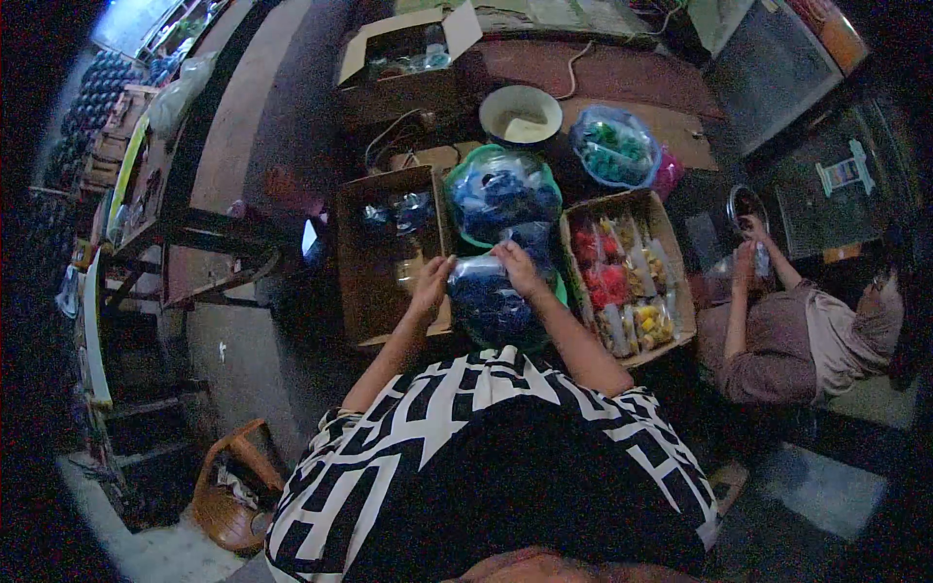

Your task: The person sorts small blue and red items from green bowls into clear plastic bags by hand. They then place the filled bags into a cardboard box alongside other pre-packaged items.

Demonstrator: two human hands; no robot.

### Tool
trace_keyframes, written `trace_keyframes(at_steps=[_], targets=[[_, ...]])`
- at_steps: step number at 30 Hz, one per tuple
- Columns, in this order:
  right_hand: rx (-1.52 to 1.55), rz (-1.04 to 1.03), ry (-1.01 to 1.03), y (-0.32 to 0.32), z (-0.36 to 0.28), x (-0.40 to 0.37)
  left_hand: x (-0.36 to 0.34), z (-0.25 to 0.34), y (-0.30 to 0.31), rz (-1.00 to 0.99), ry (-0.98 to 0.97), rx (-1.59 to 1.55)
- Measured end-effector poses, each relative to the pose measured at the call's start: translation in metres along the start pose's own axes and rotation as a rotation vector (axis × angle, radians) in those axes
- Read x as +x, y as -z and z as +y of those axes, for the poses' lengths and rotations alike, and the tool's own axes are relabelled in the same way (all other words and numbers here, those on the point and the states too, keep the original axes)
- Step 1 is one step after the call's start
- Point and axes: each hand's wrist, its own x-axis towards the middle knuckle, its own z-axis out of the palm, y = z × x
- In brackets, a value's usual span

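Gripping the top edge of a clear bag of blue pieces (pixel 489 306), the left hand (pixel 431 284) and right hand (pixel 520 269) each pinch the plastic, set slightly apart, at the centre of the scene. Just beyond the bag lies a green basin (pixel 457 185). It is flanked by an open cardboard box (pixel 374 291) on the left and a box of red and yellow packets (pixel 680 291) on the right. Further right sits a co-worker (pixel 787 340), whose hands are raised over something too dim to identify.
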Motion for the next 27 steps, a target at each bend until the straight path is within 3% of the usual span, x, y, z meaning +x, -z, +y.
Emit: trace_keyframes(at_steps=[2, 4, 5, 6, 8, 10, 12, 13, 14, 15, 17, 21, 23, 25, 27], targets=[[-0.106, -0.041, -0.118, -0.021, -0.007, 0.007, 0.018, -0.034, 0.037, 0.027, -0.109, 0.124], [-0.121, -0.148, 0.042, -0.047, -0.022, 0.001, 0.019, -0.032, 0.063, 0.055, -0.176, 0.218], [-0.143, -0.167, 0.178, -0.064, 0.017, 0.020, 0.020, -0.031, 0.075, 0.063, -0.178, 0.218], [-0.142, -0.174, 0.182, -0.076, 0.009, 0.020, 0.023, -0.031, 0.086, 0.082, -0.151, 0.215], [-0.206, -0.223, -0.031, -0.100, -0.017, 0.018, 0.029, -0.035, 0.107, 0.117, -0.098, 0.210], [-0.175, -0.238, 0.000, -0.123, -0.020, 0.032, 0.034, -0.043, 0.125, 0.136, -0.071, 0.090], [-0.043, -0.259, -0.209, -0.136, -0.030, 0.039, 0.040, -0.048, 0.143, 0.151, -0.046, -0.032], [-0.043, -0.261, -0.209, -0.144, -0.024, 0.045, 0.043, -0.048, 0.154, 0.233, -0.007, 0.213], [0.047, -0.219, -0.238, -0.152, -0.014, 0.051, 0.047, -0.049, 0.163, 0.312, 0.033, 0.459], [0.138, -0.174, -0.268, -0.160, -0.002, 0.060, 0.044, -0.044, 0.170, 0.310, 0.033, 0.460], [0.060, -0.170, -0.213, -0.171, 0.030, 0.082, 0.024, -0.024, 0.182, 0.302, -0.225, 0.425], [-0.171, -0.123, -0.058, -0.194, 0.039, 0.102, 0.009, -0.008, 0.203, 0.281, -0.188, 0.574], [-0.183, -0.128, -0.076, -0.208, 0.075, 0.124, 0.011, -0.019, 0.218, 0.227, -0.064, 0.601], [-0.193, -0.133, -0.093, -0.222, 0.090, 0.133, 0.011, -0.033, 0.229, 0.206, -0.115, 0.542], [-0.176, 0.112, -0.138, -0.241, 0.100, 0.135, 0.014, -0.058, 0.240, 0.184, -0.161, 0.481]])
